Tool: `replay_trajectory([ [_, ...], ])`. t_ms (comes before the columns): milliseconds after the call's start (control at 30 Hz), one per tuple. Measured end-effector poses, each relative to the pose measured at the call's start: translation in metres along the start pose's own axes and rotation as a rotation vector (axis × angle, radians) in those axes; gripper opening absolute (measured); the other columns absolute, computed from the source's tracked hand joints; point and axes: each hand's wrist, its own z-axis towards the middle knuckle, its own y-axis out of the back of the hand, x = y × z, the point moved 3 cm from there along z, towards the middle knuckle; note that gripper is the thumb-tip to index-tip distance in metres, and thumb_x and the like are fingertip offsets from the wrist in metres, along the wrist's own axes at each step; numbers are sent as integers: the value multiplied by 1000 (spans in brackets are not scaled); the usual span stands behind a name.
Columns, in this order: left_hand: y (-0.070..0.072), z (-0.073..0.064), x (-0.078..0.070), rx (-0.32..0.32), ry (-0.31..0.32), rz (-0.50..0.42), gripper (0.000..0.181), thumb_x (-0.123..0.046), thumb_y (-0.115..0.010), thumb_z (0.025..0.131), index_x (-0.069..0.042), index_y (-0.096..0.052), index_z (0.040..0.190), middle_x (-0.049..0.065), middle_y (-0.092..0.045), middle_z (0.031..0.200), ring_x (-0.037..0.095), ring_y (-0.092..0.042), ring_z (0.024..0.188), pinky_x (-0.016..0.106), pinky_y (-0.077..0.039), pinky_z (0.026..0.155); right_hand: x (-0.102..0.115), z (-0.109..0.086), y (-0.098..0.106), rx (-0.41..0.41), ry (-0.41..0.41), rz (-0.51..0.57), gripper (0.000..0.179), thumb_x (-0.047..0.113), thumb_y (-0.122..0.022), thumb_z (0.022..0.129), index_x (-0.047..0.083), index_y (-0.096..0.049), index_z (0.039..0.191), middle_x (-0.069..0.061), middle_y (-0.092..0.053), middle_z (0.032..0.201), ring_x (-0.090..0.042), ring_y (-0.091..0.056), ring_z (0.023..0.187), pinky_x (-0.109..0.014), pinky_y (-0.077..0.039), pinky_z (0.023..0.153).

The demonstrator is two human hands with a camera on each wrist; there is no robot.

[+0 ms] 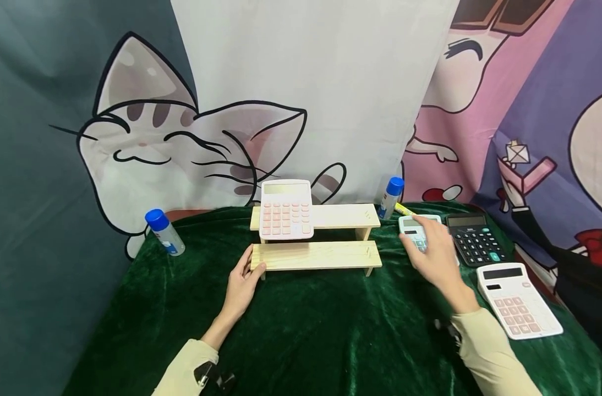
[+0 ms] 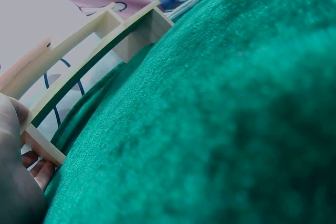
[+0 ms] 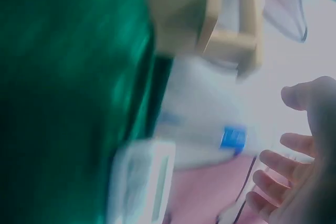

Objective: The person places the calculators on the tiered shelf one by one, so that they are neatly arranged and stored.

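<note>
A two-step wooden stand [image 1: 316, 256] stands on the green cloth. My left hand [image 1: 241, 286] grips its lower left end, thumb on the board's front edge; in the left wrist view its fingers curl around the side leg [image 2: 44, 145]. On the upper step leans a white calculator with pink keys [image 1: 286, 210]. To the right, my right hand [image 1: 434, 253] hovers over a pale blue calculator [image 1: 414, 234], hiding much of it. In the right wrist view the right hand's fingers [image 3: 283, 166] are spread and hold nothing.
Beside the pale blue calculator lie a black calculator [image 1: 476, 240] and another white one with pink keys [image 1: 519, 302]. Blue-capped bottles stand at left [image 1: 165, 232] and behind the stand's right end [image 1: 391, 198]. A yellow item [image 1: 404, 209] lies near the right bottle. A printed curtain [image 1: 360, 82] hangs behind.
</note>
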Motion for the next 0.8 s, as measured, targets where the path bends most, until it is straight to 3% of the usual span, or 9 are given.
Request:
replay_trajectory([
  [100,0,-1,1,2,5,4,66,-23,-61,100,-11,-29,157,10,-42,156,21,-46,136,16,-42,102,-23,-16,19,21,-68,-46,55,25,-72,90,1,-54,136,-28,-54,134,-48,-44,124,-65,-29,102],
  [300,-1,1,1,4,1,-12,66,-22,-61,100,-11,-29,157,10,-42,155,21,-46,137,15,-41,102,-64,-46,50,51,-131,-131,65,31,-69,92,-4,-46,141,-34,-47,137,-54,-38,127,-67,-24,106],
  [567,-1,1,1,11,3,-6,67,-24,-61,100,-11,-28,158,10,-43,155,21,-48,135,16,-43,101,-112,-86,83,270,-364,-263,104,51,-64,92,-10,-8,155,-44,-13,152,-62,-13,138,-74,-8,111],
  [667,-1,1,1,10,-5,-8,68,-25,-62,100,-11,-28,157,10,-44,154,21,-49,133,13,-43,97,-124,-96,91,320,-415,-295,111,56,-64,90,-13,-4,154,-47,-9,150,-66,-12,135,-76,-10,108],
  [800,-1,1,1,4,-3,-15,68,-23,-62,100,-10,-28,157,11,-44,153,22,-49,133,10,-43,95,-135,-102,98,377,-502,-354,117,64,-64,86,-16,-7,151,-48,-19,136,-66,-25,118,-76,-23,94],
])
